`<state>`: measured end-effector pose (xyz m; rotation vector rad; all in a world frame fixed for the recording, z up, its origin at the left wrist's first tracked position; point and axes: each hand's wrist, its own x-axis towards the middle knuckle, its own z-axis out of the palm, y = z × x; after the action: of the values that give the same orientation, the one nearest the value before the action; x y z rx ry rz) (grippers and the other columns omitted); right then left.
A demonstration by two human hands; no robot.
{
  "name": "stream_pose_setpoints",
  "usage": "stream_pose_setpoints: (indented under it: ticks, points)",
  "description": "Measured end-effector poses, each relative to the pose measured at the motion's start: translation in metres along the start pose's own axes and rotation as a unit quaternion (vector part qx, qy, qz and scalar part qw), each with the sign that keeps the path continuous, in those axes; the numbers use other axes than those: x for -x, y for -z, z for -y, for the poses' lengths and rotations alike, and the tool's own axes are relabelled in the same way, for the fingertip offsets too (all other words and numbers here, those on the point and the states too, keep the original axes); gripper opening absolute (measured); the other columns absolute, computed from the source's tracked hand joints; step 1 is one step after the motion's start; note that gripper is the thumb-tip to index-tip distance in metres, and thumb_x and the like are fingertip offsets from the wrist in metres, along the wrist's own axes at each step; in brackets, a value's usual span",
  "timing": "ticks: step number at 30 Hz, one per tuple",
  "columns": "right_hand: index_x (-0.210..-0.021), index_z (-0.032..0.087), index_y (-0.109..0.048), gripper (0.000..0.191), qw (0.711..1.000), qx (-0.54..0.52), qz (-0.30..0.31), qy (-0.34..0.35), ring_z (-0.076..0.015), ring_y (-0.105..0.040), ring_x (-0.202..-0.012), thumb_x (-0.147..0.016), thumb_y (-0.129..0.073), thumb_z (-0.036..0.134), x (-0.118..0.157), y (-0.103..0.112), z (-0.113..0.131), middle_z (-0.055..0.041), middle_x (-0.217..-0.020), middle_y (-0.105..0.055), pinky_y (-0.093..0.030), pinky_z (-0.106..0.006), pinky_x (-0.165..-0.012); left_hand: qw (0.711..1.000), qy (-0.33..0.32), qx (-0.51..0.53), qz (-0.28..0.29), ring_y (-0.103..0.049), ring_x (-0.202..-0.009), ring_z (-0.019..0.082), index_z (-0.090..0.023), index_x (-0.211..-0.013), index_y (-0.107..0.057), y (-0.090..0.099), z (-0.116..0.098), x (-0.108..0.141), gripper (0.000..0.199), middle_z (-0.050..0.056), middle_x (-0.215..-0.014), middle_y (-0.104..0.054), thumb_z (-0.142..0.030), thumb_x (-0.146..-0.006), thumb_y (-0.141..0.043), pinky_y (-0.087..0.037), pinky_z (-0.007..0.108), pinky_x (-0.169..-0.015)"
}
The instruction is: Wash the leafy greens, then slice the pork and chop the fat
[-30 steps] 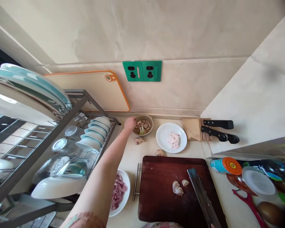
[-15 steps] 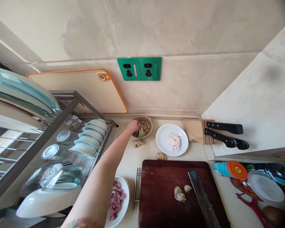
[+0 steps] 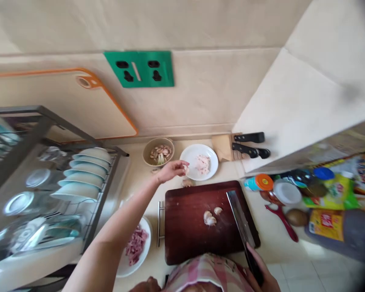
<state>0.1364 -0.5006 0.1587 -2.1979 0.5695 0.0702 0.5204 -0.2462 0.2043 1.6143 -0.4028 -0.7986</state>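
Observation:
My left hand (image 3: 172,170) is over the counter between the basket and the plate, its fingertips closed on a small pale garlic clove (image 3: 186,168). At the lower right my right hand (image 3: 266,278) grips the black handle of a cleaver (image 3: 241,221), whose blade lies along the right side of the dark cutting board (image 3: 188,235). Several garlic cloves (image 3: 209,219) rest mid-board. A woven basket (image 3: 146,156) with garlic and pale green pieces stands behind my left hand. The white plate (image 3: 187,152) bears chopped pale pink pieces (image 3: 203,164). A ginger piece (image 3: 187,183) lies by the board.
A dish rack (image 3: 79,121) with bowls and glasses stands left. A plate of sliced raw meat (image 3: 136,247) sits beside the board. Right are a knife block (image 3: 223,148), jars, a red peeler (image 3: 284,223) and a large bottle (image 3: 337,231). A chopping board (image 3: 48,101) leans on the wall.
My left hand has left the basket and moved toward me with a garlic clove. My right hand has come into view on the cleaver's handle. The view has shifted right and down.

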Motion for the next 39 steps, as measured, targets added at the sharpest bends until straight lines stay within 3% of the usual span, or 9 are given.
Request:
stream_pose_setpoints:
  ticks: [5, 7, 9, 15, 22, 27, 32, 36, 39]
  points:
    - [-0.13, 0.023, -0.04, 0.057, 1.0, 0.016, -0.006, -0.006, -0.0202, -0.048, -0.115, -0.075, -0.05, 0.036, 0.012, 0.011, -0.035, -0.0044, -0.124, -0.053, -0.047, -0.027, -0.089, 0.978, -0.025, -0.154, 0.141, -0.059, -0.067, 0.011, -0.016, -0.092, -0.058, -0.14, 0.009, -0.002, 0.021, 0.001, -0.075, -0.065, -0.017, -0.071, -0.059, -0.045, 0.023, -0.066]
    - [-0.129, 0.023, -0.042, 0.056, 1.0, 0.014, -0.018, -0.002, -0.0202, -0.05, -0.113, -0.075, -0.051, 0.034, 0.017, 0.012, -0.046, -0.0047, -0.123, -0.054, -0.047, -0.026, -0.087, 0.954, -0.038, -0.251, 0.158, -0.058, -0.066, 0.011, -0.017, -0.082, -0.061, -0.176, 0.014, -0.005, 0.012, 0.0, -0.074, -0.065, -0.014, -0.071, -0.058, -0.044, 0.022, -0.066]
    - [-0.127, 0.022, -0.044, 0.055, 1.0, 0.007, -0.025, 0.009, -0.0206, -0.05, -0.112, -0.074, -0.051, 0.034, 0.022, 0.012, -0.054, -0.005, -0.121, -0.055, -0.048, -0.026, -0.086, 0.929, -0.07, -0.342, 0.123, -0.058, -0.07, 0.013, -0.018, -0.075, -0.063, -0.194, 0.021, -0.006, 0.007, 0.001, -0.075, -0.065, -0.016, -0.072, -0.057, -0.043, 0.025, -0.071]
    - [-0.129, 0.027, -0.041, 0.052, 0.999, 0.026, 0.016, 0.022, -0.0181, -0.053, -0.109, -0.078, -0.045, 0.029, 0.035, 0.013, -0.053, -0.0003, -0.12, -0.056, -0.048, -0.025, -0.084, 0.865, -0.192, -0.463, 0.013, -0.053, -0.094, 0.019, -0.024, -0.098, -0.063, -0.193, 0.044, 0.038, 0.02, 0.006, -0.099, -0.062, -0.027, -0.079, -0.055, -0.041, 0.034, -0.083]
    - [-0.13, 0.023, -0.041, 0.049, 0.984, 0.162, 0.017, 0.075, -0.0188, -0.061, -0.093, -0.081, -0.038, 0.02, 0.025, -0.004, -0.019, -0.0073, -0.112, -0.06, -0.051, -0.025, -0.073, 0.846, -0.215, -0.466, -0.146, -0.051, -0.102, 0.02, -0.019, -0.112, -0.055, -0.203, 0.091, 0.095, 0.03, 0.01, -0.11, -0.057, -0.027, -0.088, -0.04, -0.041, 0.041, -0.091]
    - [-0.134, 0.025, -0.034, 0.057, 0.975, 0.208, 0.062, 0.051, -0.0156, -0.064, -0.082, -0.078, -0.036, 0.012, 0.015, -0.008, -0.009, -0.0041, -0.102, -0.064, -0.051, -0.022, -0.065, 0.842, -0.227, -0.466, -0.15, -0.05, -0.104, 0.02, -0.018, -0.114, -0.052, -0.206, 0.106, 0.1, 0.03, 0.01, -0.11, -0.057, -0.023, -0.089, -0.037, -0.042, 0.043, -0.092]
    - [-0.135, 0.021, -0.031, 0.053, 0.973, 0.214, -0.003, 0.087, -0.0166, -0.062, -0.089, -0.082, -0.032, 0.017, 0.016, 0.0, -0.008, -0.0075, -0.108, -0.061, -0.049, -0.024, -0.071, 0.845, -0.23, -0.461, -0.144, -0.048, -0.106, 0.02, -0.016, -0.113, -0.053, -0.205, 0.105, 0.099, 0.03, 0.01, -0.11, -0.056, -0.021, -0.089, -0.038, -0.04, 0.042, -0.094]
    - [-0.134, 0.023, -0.034, 0.06, 0.96, 0.27, 0.067, 0.036, -0.0157, -0.063, -0.068, -0.075, -0.036, 0.009, 0.014, -0.001, -0.003, -0.0044, -0.09, -0.066, -0.047, -0.022, -0.058, 0.849, -0.232, -0.451, -0.147, -0.049, -0.104, 0.02, -0.017, -0.112, -0.054, -0.205, 0.103, 0.099, 0.029, 0.009, -0.107, -0.057, -0.021, -0.088, -0.039, -0.04, 0.042, -0.094]
    - [-0.137, 0.022, -0.027, 0.059, 0.962, 0.264, 0.048, 0.057, -0.0175, -0.063, -0.076, -0.079, -0.033, 0.012, 0.012, -0.003, -0.002, -0.0064, -0.098, -0.064, -0.048, -0.024, -0.062, 0.852, -0.232, -0.445, -0.151, -0.05, -0.103, 0.02, -0.017, -0.111, -0.055, -0.205, 0.101, 0.099, 0.028, 0.009, -0.107, -0.057, -0.022, -0.088, -0.04, -0.041, 0.041, -0.093]
